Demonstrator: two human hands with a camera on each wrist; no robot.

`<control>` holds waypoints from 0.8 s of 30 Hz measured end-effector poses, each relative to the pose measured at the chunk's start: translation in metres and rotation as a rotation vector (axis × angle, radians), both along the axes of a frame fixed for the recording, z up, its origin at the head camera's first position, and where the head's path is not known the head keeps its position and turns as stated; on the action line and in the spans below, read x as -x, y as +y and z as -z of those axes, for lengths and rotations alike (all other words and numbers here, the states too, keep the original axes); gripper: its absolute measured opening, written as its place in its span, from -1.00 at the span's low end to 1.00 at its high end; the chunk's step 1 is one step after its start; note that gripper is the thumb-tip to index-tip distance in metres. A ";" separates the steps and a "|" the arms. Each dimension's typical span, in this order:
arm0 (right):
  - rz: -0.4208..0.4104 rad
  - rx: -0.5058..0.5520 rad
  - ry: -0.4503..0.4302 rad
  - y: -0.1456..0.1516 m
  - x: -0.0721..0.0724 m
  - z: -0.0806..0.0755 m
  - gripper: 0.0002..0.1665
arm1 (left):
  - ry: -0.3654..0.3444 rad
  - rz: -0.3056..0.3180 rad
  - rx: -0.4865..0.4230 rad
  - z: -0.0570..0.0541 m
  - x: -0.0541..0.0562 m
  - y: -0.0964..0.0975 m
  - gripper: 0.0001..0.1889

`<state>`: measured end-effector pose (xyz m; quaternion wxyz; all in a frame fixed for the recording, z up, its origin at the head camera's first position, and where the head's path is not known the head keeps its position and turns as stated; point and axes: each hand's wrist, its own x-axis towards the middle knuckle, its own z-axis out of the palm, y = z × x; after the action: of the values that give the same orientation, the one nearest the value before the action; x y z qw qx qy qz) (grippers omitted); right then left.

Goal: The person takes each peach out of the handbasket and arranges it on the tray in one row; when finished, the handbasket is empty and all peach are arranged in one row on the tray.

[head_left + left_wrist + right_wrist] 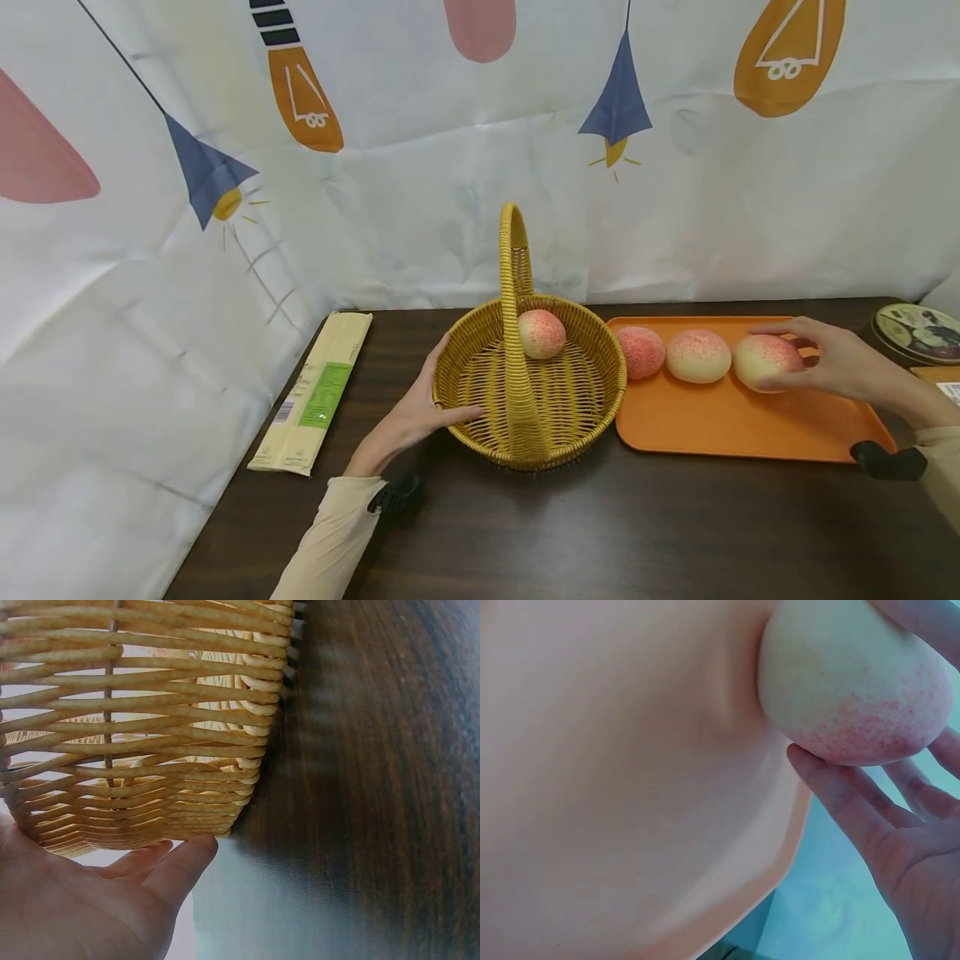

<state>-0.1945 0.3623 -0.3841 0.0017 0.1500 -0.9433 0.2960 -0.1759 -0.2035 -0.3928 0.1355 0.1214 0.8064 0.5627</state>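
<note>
A yellow woven basket [573, 396] with a tall arched handle stands on the dark table, one pink-speckled peach [543, 335] inside it. My left hand [422, 407] holds the basket's left side, thumb over the rim; the left wrist view shows its fingers [184, 870] against the woven wall [150, 780]. On the orange tray [720, 429], my right hand [836, 360] grips the rightmost peach [761, 362], fingers and thumb around it. In the right wrist view this peach [847, 690] is pale with a red blush. To its left lie a pale pink peach [698, 357] and a redder peach [641, 352].
A flat cream packet with a green label [318, 396] lies on the table's left side. At the far right are a round tin [918, 333] and part of an orange-brown item [933, 374]. A white printed curtain [420, 208] hangs behind the table.
</note>
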 end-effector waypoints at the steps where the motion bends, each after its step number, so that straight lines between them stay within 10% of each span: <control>1: -0.002 0.004 -0.002 0.000 0.000 0.000 -0.12 | 0.002 -0.002 0.009 0.000 0.000 0.000 0.29; 11: -0.064 0.082 0.142 -0.026 0.007 -0.022 -0.30 | 0.007 -0.005 0.006 -0.003 0.000 -0.006 0.31; 24: -0.458 0.197 0.274 -0.189 0.024 -0.082 -0.39 | 0.008 0.029 -0.036 0.001 0.001 -0.002 0.28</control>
<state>-0.2181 0.1735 -0.3026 0.0769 0.3968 -0.8426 0.3559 -0.1770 -0.2053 -0.3942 0.1384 0.1377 0.7949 0.5744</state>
